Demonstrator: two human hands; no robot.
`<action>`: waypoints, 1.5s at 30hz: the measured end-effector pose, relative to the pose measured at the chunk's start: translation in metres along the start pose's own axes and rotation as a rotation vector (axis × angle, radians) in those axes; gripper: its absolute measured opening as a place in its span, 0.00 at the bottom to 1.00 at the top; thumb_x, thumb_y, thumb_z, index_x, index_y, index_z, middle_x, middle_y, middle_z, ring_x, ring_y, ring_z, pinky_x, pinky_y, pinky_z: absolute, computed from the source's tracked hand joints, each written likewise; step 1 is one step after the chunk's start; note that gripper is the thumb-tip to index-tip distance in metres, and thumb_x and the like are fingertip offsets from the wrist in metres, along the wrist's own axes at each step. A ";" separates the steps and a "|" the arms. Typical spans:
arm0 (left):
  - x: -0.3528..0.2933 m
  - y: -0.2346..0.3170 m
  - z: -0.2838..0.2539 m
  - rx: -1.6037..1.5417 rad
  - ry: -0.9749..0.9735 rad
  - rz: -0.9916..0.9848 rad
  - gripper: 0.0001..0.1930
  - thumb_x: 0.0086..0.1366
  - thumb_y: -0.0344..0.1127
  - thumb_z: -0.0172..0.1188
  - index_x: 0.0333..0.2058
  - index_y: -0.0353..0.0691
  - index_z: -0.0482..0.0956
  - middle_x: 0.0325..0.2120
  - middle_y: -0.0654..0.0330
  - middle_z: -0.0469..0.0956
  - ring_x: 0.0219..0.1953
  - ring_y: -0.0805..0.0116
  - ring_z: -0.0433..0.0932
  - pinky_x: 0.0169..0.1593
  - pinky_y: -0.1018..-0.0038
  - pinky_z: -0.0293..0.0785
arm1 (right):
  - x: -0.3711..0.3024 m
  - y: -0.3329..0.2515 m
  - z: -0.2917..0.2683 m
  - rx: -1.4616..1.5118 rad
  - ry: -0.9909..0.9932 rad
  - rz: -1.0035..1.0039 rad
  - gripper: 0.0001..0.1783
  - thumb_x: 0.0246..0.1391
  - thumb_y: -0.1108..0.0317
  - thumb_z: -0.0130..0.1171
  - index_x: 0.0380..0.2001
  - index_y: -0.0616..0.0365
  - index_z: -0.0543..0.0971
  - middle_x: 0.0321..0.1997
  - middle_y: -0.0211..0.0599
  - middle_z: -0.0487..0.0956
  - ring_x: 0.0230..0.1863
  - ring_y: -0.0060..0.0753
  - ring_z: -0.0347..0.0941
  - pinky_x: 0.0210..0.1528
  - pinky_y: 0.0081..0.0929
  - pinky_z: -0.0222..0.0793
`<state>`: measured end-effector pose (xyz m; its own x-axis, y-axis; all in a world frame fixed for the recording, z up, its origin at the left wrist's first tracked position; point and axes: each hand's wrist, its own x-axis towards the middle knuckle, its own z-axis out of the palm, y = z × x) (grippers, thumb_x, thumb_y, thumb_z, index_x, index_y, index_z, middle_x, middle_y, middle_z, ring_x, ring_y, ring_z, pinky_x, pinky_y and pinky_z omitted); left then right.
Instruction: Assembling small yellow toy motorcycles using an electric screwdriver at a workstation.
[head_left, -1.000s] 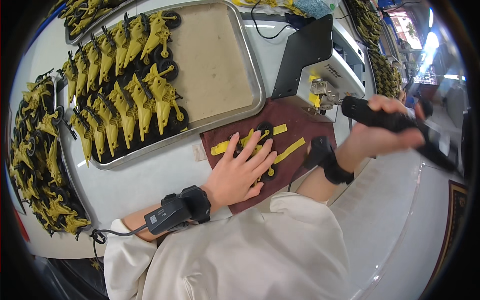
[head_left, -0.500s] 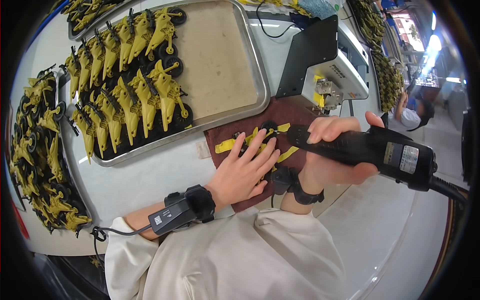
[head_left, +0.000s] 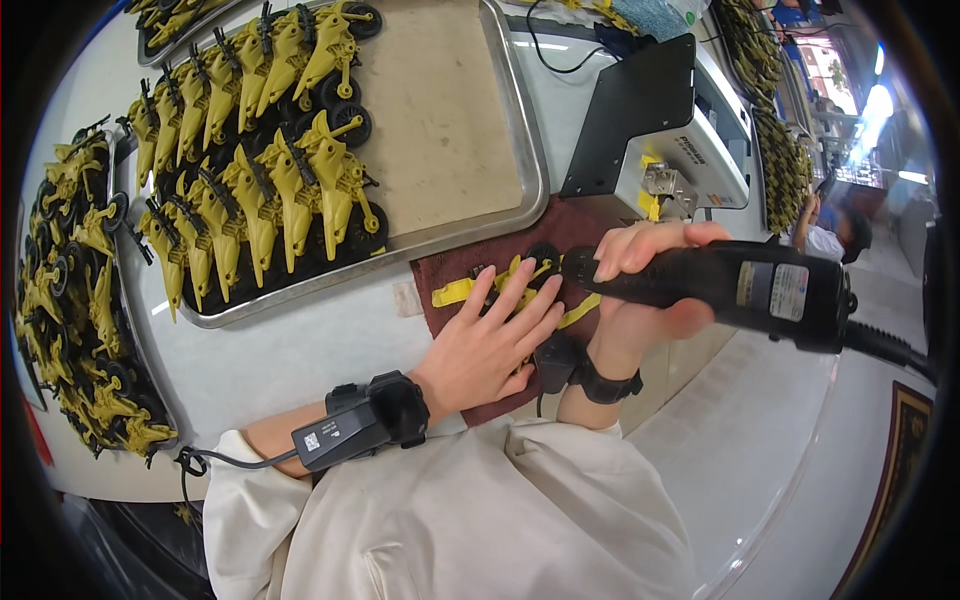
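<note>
A: What is shown nearest?
B: A cream garment (head_left: 470, 520) is worn, and black wrist devices (head_left: 398, 408) are strapped on both arms.

A: How are the hands placed?
B: The left hand (head_left: 490, 340) is held open, its fingers spread and laid palm-down over a toy motorcycle (head_left: 543, 254). The right hand (head_left: 650, 275) is wrapped around a black electric screwdriver (head_left: 750, 288), whose front end is pointed leftward at the toy. Whether contact is made by the tip cannot be told.

A: And where is the toy motorcycle set?
B: It is laid on a maroon cloth (head_left: 572, 222), mostly covered by the left hand; a black wheel is left visible beyond the fingertips. Yellow strips (head_left: 455, 292) are seen on either side.

A: What is found beyond?
B: A metal tray (head_left: 440, 130) is partly filled with two rows of yellow toy motorcycles (head_left: 262, 225). A loose heap of yellow-and-black toys (head_left: 100, 305) is piled at far left. To the right of the metal tray, a white boxy machine (head_left: 705, 180) is fronted by a metal fitting.

A: Farthest away?
B: Another person (head_left: 828, 240) is seen, partly cut off from view.
</note>
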<state>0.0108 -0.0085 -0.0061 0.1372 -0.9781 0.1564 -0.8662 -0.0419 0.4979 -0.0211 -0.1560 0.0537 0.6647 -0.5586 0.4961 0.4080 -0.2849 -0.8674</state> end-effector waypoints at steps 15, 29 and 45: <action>0.000 0.003 0.001 0.026 -0.013 0.006 0.33 0.51 0.52 0.54 0.55 0.47 0.63 0.59 0.57 0.56 0.62 0.51 0.51 0.59 0.50 0.48 | 0.063 -0.036 -0.039 -0.322 0.486 -0.192 0.38 0.45 0.30 0.47 0.43 0.55 0.63 0.17 0.34 0.70 0.15 0.28 0.64 0.20 0.26 0.63; -0.001 0.004 0.002 -0.006 0.047 -0.001 0.34 0.52 0.52 0.55 0.56 0.47 0.61 0.60 0.57 0.55 0.62 0.52 0.50 0.59 0.49 0.46 | -0.060 -0.061 -0.026 0.069 0.018 -0.180 0.47 0.45 0.33 0.50 0.51 0.65 0.54 0.25 0.47 0.73 0.17 0.38 0.69 0.21 0.32 0.68; 0.000 0.006 0.002 -0.009 0.012 -0.008 0.35 0.53 0.54 0.54 0.58 0.48 0.59 0.60 0.58 0.55 0.63 0.53 0.50 0.59 0.48 0.45 | -0.077 -0.040 -0.019 0.132 0.054 -0.132 0.36 0.47 0.44 0.57 0.46 0.60 0.58 0.27 0.45 0.72 0.20 0.37 0.70 0.23 0.28 0.68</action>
<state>0.0050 -0.0092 -0.0050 0.1496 -0.9753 0.1628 -0.8606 -0.0473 0.5071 -0.1008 -0.1167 0.0499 0.5668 -0.5656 0.5991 0.5701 -0.2557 -0.7808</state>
